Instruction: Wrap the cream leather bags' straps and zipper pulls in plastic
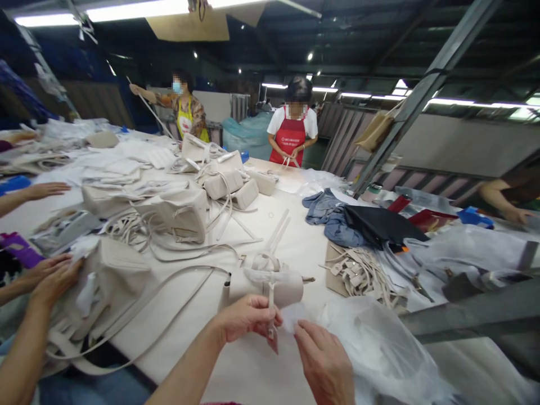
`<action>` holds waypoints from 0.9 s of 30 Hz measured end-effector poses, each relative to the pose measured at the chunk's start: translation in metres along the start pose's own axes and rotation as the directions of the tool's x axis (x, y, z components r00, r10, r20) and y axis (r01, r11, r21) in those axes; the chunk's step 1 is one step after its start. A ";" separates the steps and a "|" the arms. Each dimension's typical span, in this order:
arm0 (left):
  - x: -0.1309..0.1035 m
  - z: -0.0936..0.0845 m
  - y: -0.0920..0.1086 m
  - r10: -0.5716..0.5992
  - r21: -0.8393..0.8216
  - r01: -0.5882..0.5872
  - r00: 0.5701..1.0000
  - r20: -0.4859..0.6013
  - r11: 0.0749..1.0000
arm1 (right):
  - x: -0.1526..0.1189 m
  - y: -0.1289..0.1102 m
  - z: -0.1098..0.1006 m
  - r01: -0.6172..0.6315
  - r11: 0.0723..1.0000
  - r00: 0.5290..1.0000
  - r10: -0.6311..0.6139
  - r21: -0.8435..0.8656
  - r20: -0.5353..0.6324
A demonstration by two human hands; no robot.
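The left hand [247, 318] has its fingers pinched together on a thin pale strap [271, 306] that hangs from a small cream bag [268, 284], which lies on its side on the surface [253, 360] just beyond both hands. The right hand [323, 360] sits just beside the left, its thumb and forefinger closed on a small scrap of white tissue [292, 316] at the strap's lower end; whether the tissue is wrapped round the strap cannot be told from here. A clear plastic bag [379, 349] lies crumpled against the right hand, and nothing can be made out inside it. Further up the surface stand several more cream bags [185, 211], shut, with loose straps [139, 230] looping between them and long ones trailing over the near edge. At the left edge another person's two hands [53, 275] rest on a cream bag [109, 287] stuffed with white paper. To the right lie a heap of short strap pieces [358, 273] on a bit of card, a black cloth [379, 225] and a blue garment [327, 216]. The surface is a long pale worktop, crowded with white sheets at its far left end. Two people in aprons, one red [290, 138] and one yellow [185, 121], stand at the far end. The room is a dim workshop with strip lights [101, 12] overhead and a slanting steel beam [422, 95] on the right.
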State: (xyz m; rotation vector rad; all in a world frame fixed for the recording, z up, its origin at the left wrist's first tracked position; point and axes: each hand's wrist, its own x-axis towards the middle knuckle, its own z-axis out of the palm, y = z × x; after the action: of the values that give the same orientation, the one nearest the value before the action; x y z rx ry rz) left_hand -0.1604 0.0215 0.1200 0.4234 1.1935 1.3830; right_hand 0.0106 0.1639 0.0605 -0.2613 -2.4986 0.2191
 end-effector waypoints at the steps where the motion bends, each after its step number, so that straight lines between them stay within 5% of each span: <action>1: 0.000 0.001 -0.002 0.013 0.023 -0.012 1.000 -0.008 1.000 | 0.003 -0.005 0.004 -0.017 1.000 0.997 0.017 -0.006 0.071; 5: 0.006 0.001 -0.009 0.055 0.143 -0.032 0.985 -0.161 0.989 | 0.008 -0.016 0.007 -0.280 0.938 0.940 0.225 0.204 0.256; 7: 0.008 -0.001 -0.012 0.056 0.159 -0.019 0.971 -0.232 0.987 | 0.008 -0.015 0.003 -0.482 0.780 0.876 0.419 0.400 0.238; 8: 0.009 -0.002 -0.012 0.051 0.155 -0.012 0.967 -0.249 0.988 | 0.008 -0.014 0.000 -0.590 0.648 0.802 0.538 0.482 0.259; 10: 0.010 -0.004 -0.012 0.047 0.151 -0.009 0.967 -0.251 0.989 | 0.009 -0.009 -0.006 -0.770 0.296 0.577 0.701 0.566 0.419; 12: 0.008 -0.005 -0.010 0.052 0.156 -0.014 0.969 -0.240 0.988 | 0.012 -0.007 -0.010 -0.840 -0.059 0.377 0.653 0.540 0.657; 13: 0.008 -0.005 -0.009 0.052 0.159 -0.015 0.971 -0.232 0.987 | 0.014 -0.007 -0.011 -0.839 -0.188 0.331 0.568 0.511 0.753; 15: 0.006 -0.005 -0.007 0.051 0.161 -0.016 0.976 -0.214 0.987 | 0.019 -0.011 -0.010 -0.819 -0.326 0.329 0.408 0.472 0.852; 17: 0.005 -0.005 -0.007 0.052 0.162 -0.018 0.977 -0.205 0.987 | 0.022 -0.015 -0.007 -0.797 -0.351 0.371 0.359 0.492 0.857; 20: 0.004 -0.008 -0.009 0.066 0.206 -0.017 0.970 -0.234 0.978 | 0.026 -0.020 -0.005 -0.754 -0.331 0.430 0.405 0.568 0.807; 27: -0.008 -0.008 -0.013 0.057 0.101 -0.027 0.952 -0.301 0.995 | 0.019 -0.017 -0.003 -0.735 -0.283 0.435 0.501 0.617 0.748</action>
State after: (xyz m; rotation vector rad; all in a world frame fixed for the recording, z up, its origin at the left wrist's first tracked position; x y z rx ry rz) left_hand -0.1582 0.0086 0.1095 0.3105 1.5143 1.4679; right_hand -0.0047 0.1519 0.0775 -1.0564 -1.4293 2.3281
